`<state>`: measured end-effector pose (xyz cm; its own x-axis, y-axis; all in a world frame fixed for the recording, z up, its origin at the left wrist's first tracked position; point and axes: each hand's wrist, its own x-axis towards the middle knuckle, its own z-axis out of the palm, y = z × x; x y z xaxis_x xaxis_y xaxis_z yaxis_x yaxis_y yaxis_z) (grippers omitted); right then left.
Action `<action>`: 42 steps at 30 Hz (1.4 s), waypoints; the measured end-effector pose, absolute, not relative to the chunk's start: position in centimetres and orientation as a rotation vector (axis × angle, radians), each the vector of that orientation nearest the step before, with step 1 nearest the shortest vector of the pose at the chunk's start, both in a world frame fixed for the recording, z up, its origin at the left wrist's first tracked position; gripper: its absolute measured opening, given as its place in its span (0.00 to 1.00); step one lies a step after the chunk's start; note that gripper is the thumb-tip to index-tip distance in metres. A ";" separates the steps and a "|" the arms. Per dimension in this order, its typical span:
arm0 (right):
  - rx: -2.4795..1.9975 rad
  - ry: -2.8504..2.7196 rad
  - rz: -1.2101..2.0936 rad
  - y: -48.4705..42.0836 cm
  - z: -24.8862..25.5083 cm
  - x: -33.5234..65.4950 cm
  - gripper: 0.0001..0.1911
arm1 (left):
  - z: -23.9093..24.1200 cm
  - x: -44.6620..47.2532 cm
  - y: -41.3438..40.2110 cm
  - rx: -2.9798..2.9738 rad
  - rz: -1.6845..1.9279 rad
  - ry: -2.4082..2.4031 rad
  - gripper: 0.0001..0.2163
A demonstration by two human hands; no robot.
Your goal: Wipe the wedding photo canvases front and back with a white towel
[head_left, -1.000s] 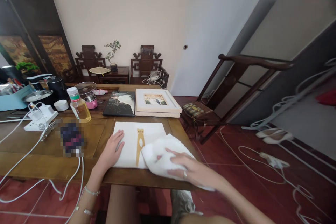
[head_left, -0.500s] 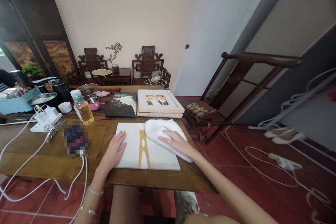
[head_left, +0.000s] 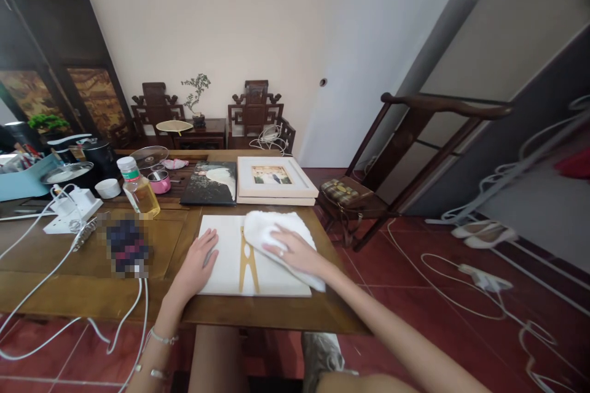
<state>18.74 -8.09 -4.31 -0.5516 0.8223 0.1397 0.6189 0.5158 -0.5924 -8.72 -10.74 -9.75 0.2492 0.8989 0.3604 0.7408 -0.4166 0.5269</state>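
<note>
A flat white panel, with a gold A-shaped stand along its middle, lies near the table's front edge. It looks like the back of a picture frame. My left hand rests on its left edge, fingers stretched out and holding nothing. On the panel's right half my right hand presses down on a folded white cloth. The cloth covers the panel's upper right corner and reaches the top of the stand. The fingertips of my right hand partly sink into the cloth.
Behind the panel lie a dark photo panel and stacked white picture frames. To the left stand an oil bottle, a pink cup and a power strip with trailing cords. A wooden chair stands at right.
My right hand and the cloth have slid a little to the left over the panel, closer to the stand. My left hand stays in place. The whole view has shifted slightly.
</note>
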 end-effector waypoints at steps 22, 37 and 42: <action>-0.855 -2.716 0.372 -10.6 -4.2 17.1 0.13 | -10.1 -8.9 -10.6 2.267 0.937 1.536 0.18; -0.651 -2.853 0.284 -14.2 -5.1 15.6 0.17 | -9.7 -8.8 -10.7 2.253 0.918 1.534 0.18; -0.585 -2.861 0.308 -14.2 -5.2 16.1 0.15 | -9.7 -8.7 -10.7 2.255 0.911 1.525 0.18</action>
